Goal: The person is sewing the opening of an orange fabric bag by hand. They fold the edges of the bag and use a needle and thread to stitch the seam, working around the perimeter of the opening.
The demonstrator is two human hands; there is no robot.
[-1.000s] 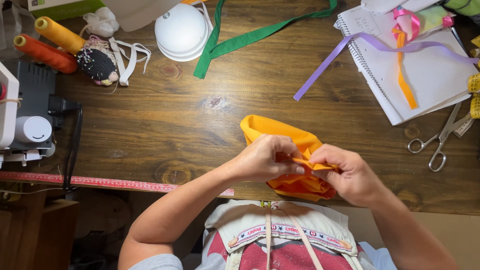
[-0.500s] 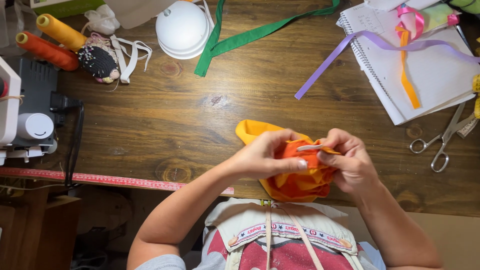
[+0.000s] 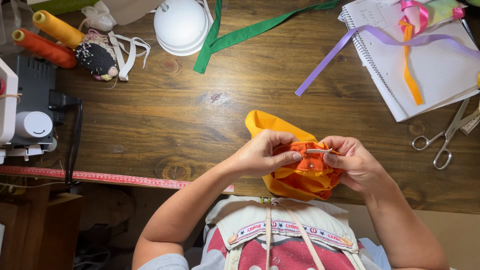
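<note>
Both my hands hold a bunched piece of orange and yellow fabric above the near edge of the wooden table. My left hand pinches the fabric's left side, with the thumb on the orange band. My right hand grips the right side. A short white strip, like elastic, runs between my fingertips along the orange band. A yellow flap of the fabric lies on the table beyond my left hand.
Scissors lie at the right. A spiral notebook carries purple, orange and pink ribbons. A green ribbon, a white dome, thread cones and a pincushion sit at the back. A sewing machine stands left; a red tape measure runs along the edge.
My hands have turned and gathered the fabric, so more of the orange band shows, and the white strip now lies stretched between my fingertips.
</note>
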